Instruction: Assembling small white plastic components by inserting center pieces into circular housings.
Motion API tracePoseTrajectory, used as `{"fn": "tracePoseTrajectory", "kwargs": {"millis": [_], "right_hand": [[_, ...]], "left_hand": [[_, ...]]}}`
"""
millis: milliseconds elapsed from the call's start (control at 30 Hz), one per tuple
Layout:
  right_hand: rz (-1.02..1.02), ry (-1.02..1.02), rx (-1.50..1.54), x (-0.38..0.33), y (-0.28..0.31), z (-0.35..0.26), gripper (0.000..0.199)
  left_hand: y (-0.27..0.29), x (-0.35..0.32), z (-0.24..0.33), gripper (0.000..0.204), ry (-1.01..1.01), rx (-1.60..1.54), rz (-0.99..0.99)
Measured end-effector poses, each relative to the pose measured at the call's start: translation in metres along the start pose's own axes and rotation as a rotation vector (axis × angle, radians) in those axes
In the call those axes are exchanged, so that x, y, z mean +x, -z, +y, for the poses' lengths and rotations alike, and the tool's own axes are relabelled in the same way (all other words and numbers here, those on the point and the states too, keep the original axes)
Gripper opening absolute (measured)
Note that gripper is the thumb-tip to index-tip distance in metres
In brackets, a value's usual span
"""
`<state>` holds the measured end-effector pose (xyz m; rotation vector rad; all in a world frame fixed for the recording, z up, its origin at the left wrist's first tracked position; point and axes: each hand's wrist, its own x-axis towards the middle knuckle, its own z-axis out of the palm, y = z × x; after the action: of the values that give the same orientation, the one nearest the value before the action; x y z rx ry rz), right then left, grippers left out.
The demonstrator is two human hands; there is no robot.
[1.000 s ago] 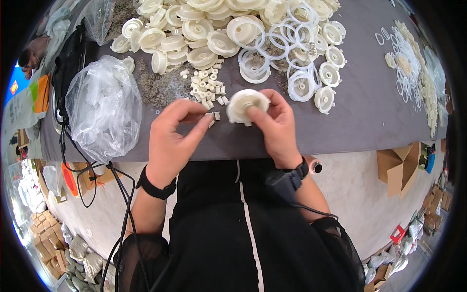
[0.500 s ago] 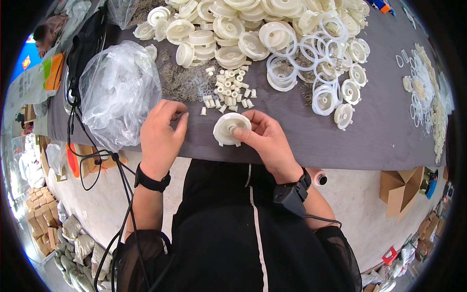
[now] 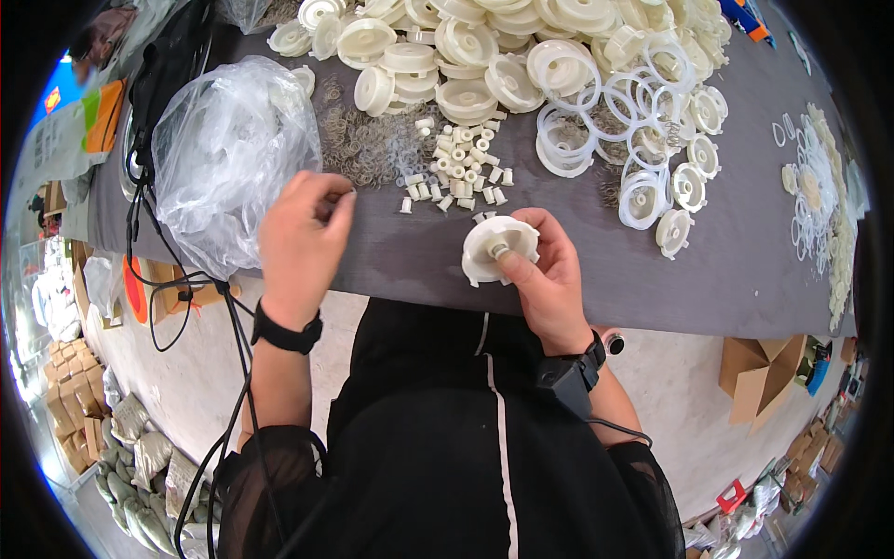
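My right hand [image 3: 553,291] holds a round off-white plastic cap [image 3: 480,239] by its rim, thumb pressed inside near the central post. The cap is tilted, its hollow side showing, with small tabs on its edge. A small sleeve or spring seems to sit at the post, partly behind the thumb. To the left, my left hand [image 3: 303,242] is closed, thumb and forefinger almost meeting; whatever they pinch is too small to make out. Just beyond lie tangled small metal springs [image 3: 358,140] and a heap of small white plastic bushings [image 3: 463,160].
A large pile of similar caps [image 3: 466,42] covers the table's far side. Translucent rings [image 3: 643,102] lie right of it, more rings [image 3: 812,186] at far right. A clear plastic bag [image 3: 233,149] and black cables [image 3: 140,186] are at left. An open carton [image 3: 762,377] stands below.
My right hand has moved right with the cap, which is now tilted more. My left hand has shifted slightly left and away, so the hands are farther apart. The view has shifted a little.
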<state>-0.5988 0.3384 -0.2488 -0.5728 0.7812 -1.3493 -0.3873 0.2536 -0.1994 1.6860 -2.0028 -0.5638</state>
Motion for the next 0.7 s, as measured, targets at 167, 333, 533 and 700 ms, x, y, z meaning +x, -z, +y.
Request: {"fn": "tracePoseTrajectory", "kwargs": {"millis": [167, 333, 533, 700], "right_hand": [[-0.047, 0.035, -0.040, 0.001, -0.006, 0.002, 0.027], [-0.015, 0.120, -0.242, 0.004, -0.010, 0.003, 0.028], [-0.005, 0.198, -0.377, 0.002, -0.013, 0.006, 0.030], [-0.003, 0.236, -0.512, -0.003, -0.011, 0.007, 0.027]], "left_hand": [[-0.001, 0.003, -0.025, 0.011, -0.039, 0.120, 0.039], [-0.012, 0.011, -0.023, 0.011, -0.038, 0.246, -0.012], [-0.003, 0.007, -0.023, 0.006, 0.056, 0.170, 0.063], [-0.014, -0.013, 0.024, 0.007, -0.006, -0.506, 0.018]]}}
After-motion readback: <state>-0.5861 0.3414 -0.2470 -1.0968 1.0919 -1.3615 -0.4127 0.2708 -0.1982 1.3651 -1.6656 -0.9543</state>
